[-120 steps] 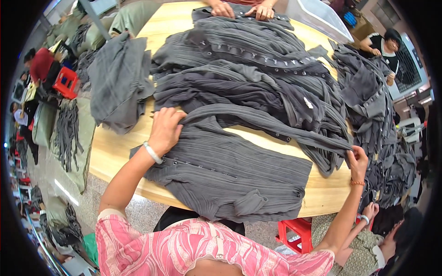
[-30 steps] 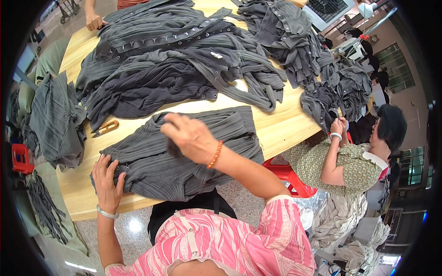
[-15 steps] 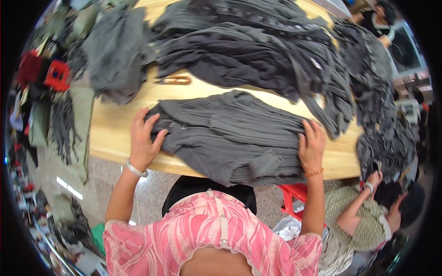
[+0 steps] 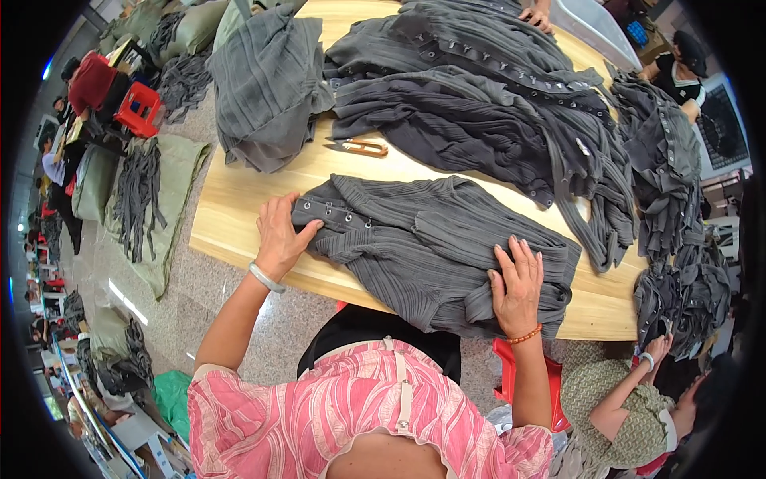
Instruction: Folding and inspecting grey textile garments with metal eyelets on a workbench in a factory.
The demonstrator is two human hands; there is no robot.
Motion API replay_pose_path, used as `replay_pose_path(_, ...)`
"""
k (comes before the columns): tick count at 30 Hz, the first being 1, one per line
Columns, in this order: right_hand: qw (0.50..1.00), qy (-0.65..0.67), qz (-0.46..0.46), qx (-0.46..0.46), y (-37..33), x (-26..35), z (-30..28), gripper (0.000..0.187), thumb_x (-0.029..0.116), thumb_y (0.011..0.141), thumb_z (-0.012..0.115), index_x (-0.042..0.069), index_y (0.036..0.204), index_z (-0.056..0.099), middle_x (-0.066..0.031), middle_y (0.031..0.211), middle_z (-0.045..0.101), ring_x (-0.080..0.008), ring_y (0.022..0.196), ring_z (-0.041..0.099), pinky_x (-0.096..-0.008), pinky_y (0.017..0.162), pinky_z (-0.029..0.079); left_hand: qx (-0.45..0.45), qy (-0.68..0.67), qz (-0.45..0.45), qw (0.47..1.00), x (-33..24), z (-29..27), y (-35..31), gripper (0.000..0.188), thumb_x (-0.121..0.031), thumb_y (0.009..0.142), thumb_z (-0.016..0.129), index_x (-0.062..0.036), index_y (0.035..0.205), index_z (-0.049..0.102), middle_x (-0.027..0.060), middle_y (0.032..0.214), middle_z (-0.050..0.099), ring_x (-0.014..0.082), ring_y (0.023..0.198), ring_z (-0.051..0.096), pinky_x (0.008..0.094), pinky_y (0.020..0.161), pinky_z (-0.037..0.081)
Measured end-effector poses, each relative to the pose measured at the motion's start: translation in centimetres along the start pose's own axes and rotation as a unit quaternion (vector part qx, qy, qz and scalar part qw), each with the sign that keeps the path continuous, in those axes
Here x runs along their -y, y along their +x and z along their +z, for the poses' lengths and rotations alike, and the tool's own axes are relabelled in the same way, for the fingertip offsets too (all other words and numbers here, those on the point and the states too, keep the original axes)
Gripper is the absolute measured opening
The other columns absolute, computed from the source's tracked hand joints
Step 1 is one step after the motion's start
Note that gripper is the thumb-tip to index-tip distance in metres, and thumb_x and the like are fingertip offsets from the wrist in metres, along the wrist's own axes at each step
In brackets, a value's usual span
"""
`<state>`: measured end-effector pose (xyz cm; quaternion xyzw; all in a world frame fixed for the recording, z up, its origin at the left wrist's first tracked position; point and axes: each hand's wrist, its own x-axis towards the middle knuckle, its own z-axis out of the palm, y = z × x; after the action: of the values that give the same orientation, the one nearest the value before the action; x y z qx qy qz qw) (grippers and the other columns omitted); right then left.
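A dark grey ribbed garment (image 4: 415, 231) lies folded on the wooden table (image 4: 231, 215), with a strip of metal snaps along its left end. My left hand (image 4: 279, 243) rests at that end beside the snaps, thumb spread away from the fingers. On the right part of the garment my right hand (image 4: 519, 287) lies flat, its fingers stretched out over the cloth. Beyond the garment is a pair of thread snips (image 4: 359, 148) with an orange-brown handle.
A heap of similar grey garments (image 4: 455, 104) covers the far side, where a co-worker's hand (image 4: 539, 16) shows. Folded grey cloth (image 4: 267, 88) stands at the far left. At right a person in a patterned top (image 4: 618, 407) sits near more garments (image 4: 678, 295). A red stool (image 4: 550, 383) is beside me.
My right hand has moved from the garment's right edge inward onto its top and lies flatter. My left hand stays at the snap end. The whole view has shifted.
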<state>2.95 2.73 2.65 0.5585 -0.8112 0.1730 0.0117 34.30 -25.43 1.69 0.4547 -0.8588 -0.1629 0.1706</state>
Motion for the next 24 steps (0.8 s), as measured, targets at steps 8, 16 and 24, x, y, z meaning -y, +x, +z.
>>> replay_pose_path(8, 0.976, 0.192, -0.094, -0.046, 3.8, 12.6, 2.5, 0.087, 0.042, 0.076, 0.079, 0.006, 0.147, 0.044, -0.0207, 0.153, 0.037, -0.0399, 0.143, 0.033, -0.0535, 0.118, 0.023, 0.080, -0.260, -0.023, 0.962, -0.1, -0.6, 1.6, 0.023, -0.010, 0.084, 0.071, 0.0018, 0.101, 0.062, 0.0081, 0.085, 0.066, 0.0189, 0.079, 0.060, 0.0334, 0.073, 0.049)
replay_pose_path(16, 0.898, 0.401, -0.057, -0.170, 9.0, 19.2, 7.5, 0.100, 0.012, 0.073, 0.079, 0.000, 0.154, 0.022, -0.0251, 0.156, 0.030, -0.0409, 0.146, 0.028, -0.0490, 0.120, 0.024, 0.152, -0.420, 0.009, 0.895, -9.3, -4.4, 2.5, 0.017, -0.003, 0.090, 0.069, -0.0011, 0.105, 0.062, -0.0007, 0.097, 0.063, 0.0063, 0.088, 0.057, 0.0219, 0.079, 0.047)
replay_pose_path(24, 0.613, 0.732, 0.056, -0.292, 6.4, 10.2, 0.5, 0.072, 0.000, 0.086, 0.069, 0.002, 0.150, 0.037, -0.0102, 0.142, 0.052, -0.0167, 0.124, 0.053, -0.0309, 0.105, 0.044, 0.195, -0.527, 0.230, 0.795, -19.1, -2.5, 1.8, 0.037, -0.012, 0.094, 0.065, 0.0025, 0.126, 0.054, 0.0091, 0.123, 0.053, 0.0159, 0.109, 0.056, 0.0289, 0.095, 0.044)
